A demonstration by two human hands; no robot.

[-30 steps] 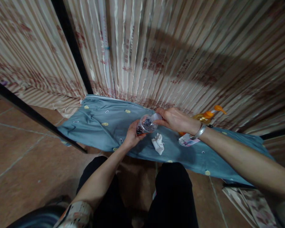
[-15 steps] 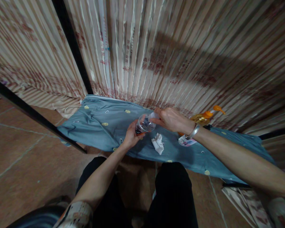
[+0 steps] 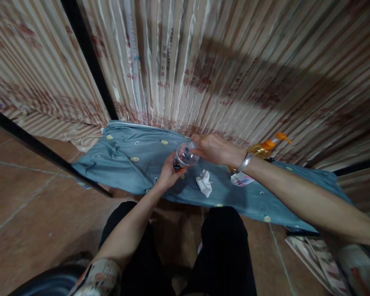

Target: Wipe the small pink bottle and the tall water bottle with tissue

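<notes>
Between the two hands, just above the cloth-covered desk (image 3: 123, 174), holding a clear plastic cup (image 3: 185, 159) by its lettered side, wrapping it from the left and near side with the left hand (image 3: 169, 174). Leaning on its long axis, as far as can be judged, and turning its mouth up and toward the right hand (image 3: 216, 149); not showing whether touching the cloth at the base. At the mouth's far right edge, pinching a small pale thing (image 3: 192, 145) between the right thumb and fingers, too blurred for naming. Gripping the cup's body with the left hand alone, while reaching the rim from the right with the other, so lying nearer the left palm than the right. Just to the right, on the near part of the cloth, lying crumpled as a white tissue (image 3: 204, 183). Farther right, beyond the right wrist, showing amber liquid and an orange nozzle as a pump bottle (image 3: 259, 151). Behind everything, hanging in pleats as a striped curtain (image 3: 200, 78).
</notes>
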